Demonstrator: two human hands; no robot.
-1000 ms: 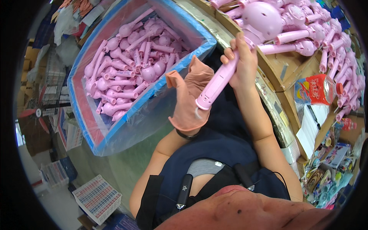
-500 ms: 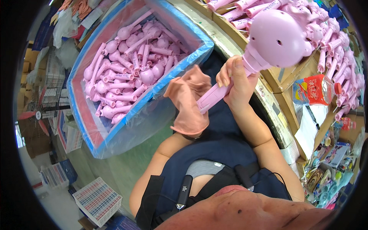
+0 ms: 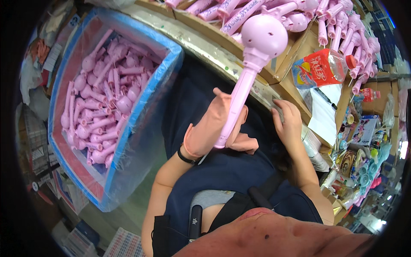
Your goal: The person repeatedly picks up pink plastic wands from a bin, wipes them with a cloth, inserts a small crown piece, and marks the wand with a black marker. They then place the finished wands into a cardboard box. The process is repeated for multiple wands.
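Observation:
A pink plastic toy wand (image 3: 239, 96) with a long handle and a round, dotted head leans upright in front of my torso. Its handle is in my left hand (image 3: 209, 126), which wears a loose peach rubber glove and has a dark band at the wrist. The head of the wand points up toward the table edge. My bare right hand (image 3: 289, 124) is apart from the wand, beside the table edge, thumb and fingers spread with nothing visible in them. Whether its fingertips touch the edge I cannot tell.
A blue-rimmed bin (image 3: 124, 158) lined with clear plastic holds many pink wands at left. More pink wands (image 3: 239, 17) fill cardboard trays on the table. A red-labelled bottle (image 3: 323, 68) lies by a white paper (image 3: 323, 111) and pen. Assorted small items crowd the far right.
My right hand has let go of the wand and moved down to the right. The gloved left hand now holds the handle. The view has shifted, with the bin further left.

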